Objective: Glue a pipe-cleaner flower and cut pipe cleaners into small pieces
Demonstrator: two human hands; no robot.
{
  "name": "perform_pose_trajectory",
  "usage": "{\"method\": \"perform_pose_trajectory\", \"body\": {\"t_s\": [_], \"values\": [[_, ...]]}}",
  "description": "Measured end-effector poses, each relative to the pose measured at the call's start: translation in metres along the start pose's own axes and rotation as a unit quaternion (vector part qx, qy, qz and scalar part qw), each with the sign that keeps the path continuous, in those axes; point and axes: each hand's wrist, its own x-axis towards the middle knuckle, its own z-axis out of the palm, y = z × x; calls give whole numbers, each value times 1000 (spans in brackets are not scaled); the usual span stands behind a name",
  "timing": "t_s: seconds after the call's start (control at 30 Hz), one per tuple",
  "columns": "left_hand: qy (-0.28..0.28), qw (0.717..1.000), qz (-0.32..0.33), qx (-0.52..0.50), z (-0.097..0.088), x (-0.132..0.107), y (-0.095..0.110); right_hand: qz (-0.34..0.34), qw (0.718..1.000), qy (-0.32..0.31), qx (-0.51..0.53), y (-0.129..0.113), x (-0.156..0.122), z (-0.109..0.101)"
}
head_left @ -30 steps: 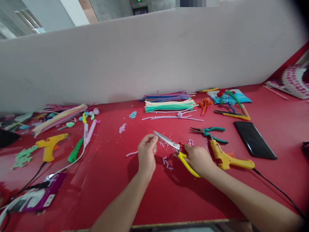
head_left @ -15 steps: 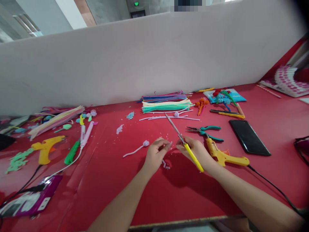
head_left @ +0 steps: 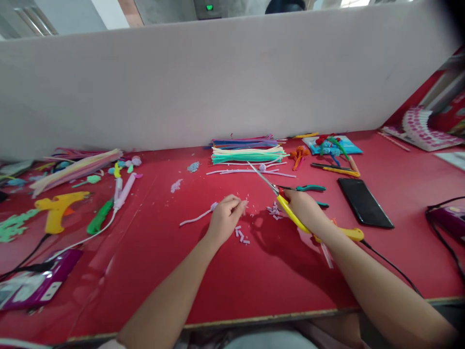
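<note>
My right hand is closed around yellow-handled scissors, whose blades point away and to the left. It covers part of the teal-handled pliers and is close to a yellow glue gun. Thumb and fingers pressed together, my left hand hovers over the red table; whatever is in the pinch is too small to make out. Short lilac pipe-cleaner pieces lie just below it, and a second little pile of pieces sits by the scissors. A lilac stem with a fuzzy head is partly behind my left hand.
Bundles of pipe cleaners lie along the white partition. To the right is a black phone. Another yellow glue gun, a green-handled tool and a purple box with cables occupy the left.
My right hand has moved right, away from my left hand, with the scissors still in it. The lilac pile by the scissors now shows. The view has shifted slightly.
</note>
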Motion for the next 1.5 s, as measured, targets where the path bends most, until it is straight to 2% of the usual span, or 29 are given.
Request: {"method": "perform_pose_trajectory", "body": {"t_s": [0.13, 0.2, 0.37, 0.47, 0.7, 0.9, 1.1, 1.3, 1.5], "values": [[8, 999, -18, 30, 1, 1, -7, -9, 998, -27, -58, 4, 6, 4], [-12, 999, -20, 33, -1, 2, -7, -3, 997, -23, -79, 3, 6, 5], [-185, 979, 27, 78, -22, 2, -5, 16, 995, 16, -98, -1, 3, 3], [-230, 964, 41, 128, -30, 1, -4, 6, 995, 31, -93, -6, -1, 2], [-213, 947, 33, 240, -23, -6, -1, -23, 996, 60, -68, -17, -11, 3], [-195, 953, 24, 231, -20, -7, -3, -46, 995, 72, -40, -24, -18, 6], [-87, 981, -19, 171, -15, -3, 2, -79, 994, 76, 3, -27, -22, 9], [-91, 994, -19, 59, -2, -8, 14, -105, 991, 48, 73, -28, -23, 13], [-77, 993, -29, -85, 10, -10, 12, -133, 976, -4, 174, -33, -27, 18]]}}
